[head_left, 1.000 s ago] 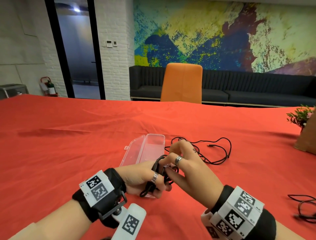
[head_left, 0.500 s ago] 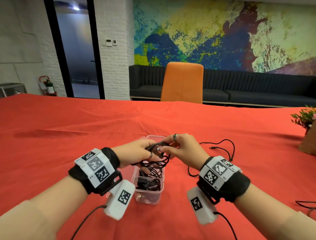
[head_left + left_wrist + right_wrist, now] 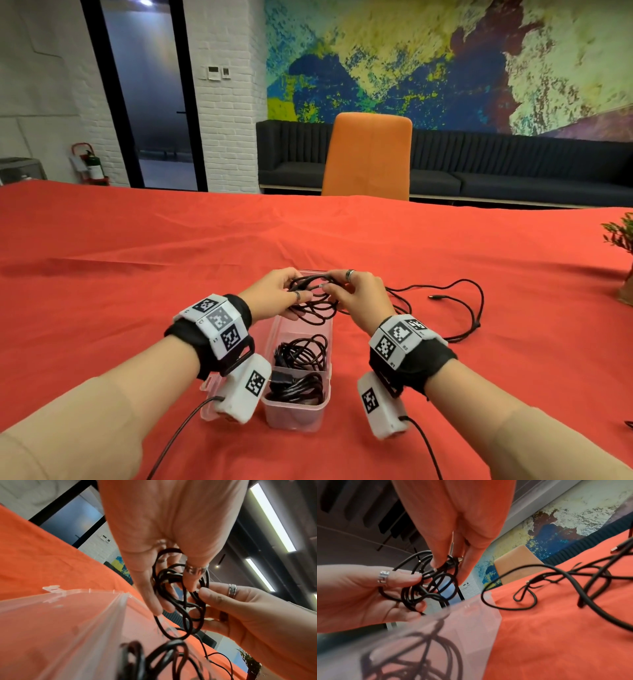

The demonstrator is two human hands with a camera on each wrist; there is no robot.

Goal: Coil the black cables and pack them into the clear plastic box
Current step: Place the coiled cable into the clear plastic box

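Note:
A small coil of black cable [image 3: 313, 303] hangs over the far end of the clear plastic box [image 3: 294, 419]. My left hand [image 3: 274, 291] grips the coil's left side and my right hand [image 3: 359, 298] pinches its top right. Two coiled black cables [image 3: 301, 354] lie inside the box, one in the middle and one at the near end. In the left wrist view the left hand's fingers [image 3: 150, 599] curl through the coil's loops [image 3: 180, 601]. The right wrist view shows thumb and finger of the right hand [image 3: 436, 559] pinching the coil [image 3: 428, 588] near a plug.
A loose black cable [image 3: 474, 308] sprawls on the red tablecloth just right of my right hand. The box's open lid [image 3: 209, 399] lies on its left, mostly behind my left wrist. A potted plant [image 3: 621, 236] stands at the right edge, an orange chair [image 3: 368, 157] beyond the table.
Both hands have moved forward with the coil, from in front of the box to over its far end. In the last half second they have hardly shifted.

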